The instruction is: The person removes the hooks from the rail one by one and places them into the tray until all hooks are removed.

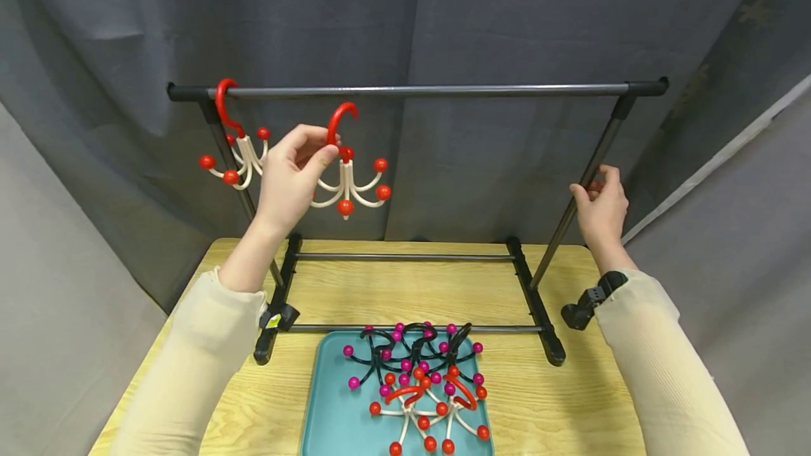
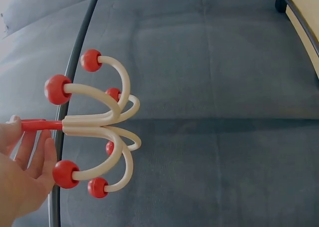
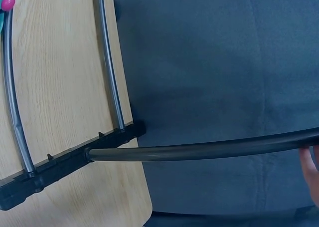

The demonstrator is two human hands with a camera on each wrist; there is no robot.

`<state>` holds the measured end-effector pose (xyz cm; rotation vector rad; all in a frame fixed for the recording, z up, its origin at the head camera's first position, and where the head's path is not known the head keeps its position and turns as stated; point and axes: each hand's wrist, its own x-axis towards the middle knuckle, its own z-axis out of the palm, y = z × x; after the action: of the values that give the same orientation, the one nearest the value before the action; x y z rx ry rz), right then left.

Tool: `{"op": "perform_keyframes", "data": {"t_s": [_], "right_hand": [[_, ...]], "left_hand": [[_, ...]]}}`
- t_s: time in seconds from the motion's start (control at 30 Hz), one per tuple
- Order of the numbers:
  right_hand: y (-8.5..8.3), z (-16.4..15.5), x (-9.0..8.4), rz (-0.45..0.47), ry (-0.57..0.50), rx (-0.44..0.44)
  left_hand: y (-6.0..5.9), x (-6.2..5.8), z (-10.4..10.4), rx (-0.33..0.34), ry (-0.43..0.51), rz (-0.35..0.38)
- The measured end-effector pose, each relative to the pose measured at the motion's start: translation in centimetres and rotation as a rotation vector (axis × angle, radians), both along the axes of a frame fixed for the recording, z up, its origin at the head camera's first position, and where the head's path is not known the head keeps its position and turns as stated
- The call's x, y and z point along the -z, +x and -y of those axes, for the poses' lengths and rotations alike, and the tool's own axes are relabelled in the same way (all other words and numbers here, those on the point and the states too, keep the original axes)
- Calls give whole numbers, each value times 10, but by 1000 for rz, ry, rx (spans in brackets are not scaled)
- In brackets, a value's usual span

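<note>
My left hand (image 1: 293, 174) pinches the base of the red hook on a white multi-arm hanger (image 1: 346, 178) with red ball tips. Its hook is raised just under the top bar (image 1: 418, 91) of the clothes rack in the head view. In the left wrist view the hanger's curved arms (image 2: 107, 117) point away from the fingers. A matching red-and-white hanger (image 1: 246, 153) hangs at the bar's left end. Over on the right, my right hand (image 1: 603, 206) holds the rack's right post (image 1: 570, 213), thumb on one side; only fingertips show in the right wrist view.
On the wooden table (image 1: 241, 400), a teal tray (image 1: 336, 414) at the front holds several more hangers: black ones (image 1: 415, 354) with magenta balls behind, red-and-white ones (image 1: 408, 410) in front. The rack's black feet (image 1: 535, 301) stand on the tabletop. Grey curtains (image 1: 317, 20) hang behind.
</note>
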<state>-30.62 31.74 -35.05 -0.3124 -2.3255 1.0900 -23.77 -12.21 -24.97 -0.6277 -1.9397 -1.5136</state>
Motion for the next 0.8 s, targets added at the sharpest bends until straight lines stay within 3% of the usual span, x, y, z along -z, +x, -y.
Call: {"op": "perform_keyframes", "data": {"t_s": [0.3,0.8], "right_hand": [[0,-1,5,-24,-11,20],[-1,0,9,-54,-28,45]], "left_hand": [[9,14,-8,31,-31,-72],[26,44,-2,-14,-76,6]]}}
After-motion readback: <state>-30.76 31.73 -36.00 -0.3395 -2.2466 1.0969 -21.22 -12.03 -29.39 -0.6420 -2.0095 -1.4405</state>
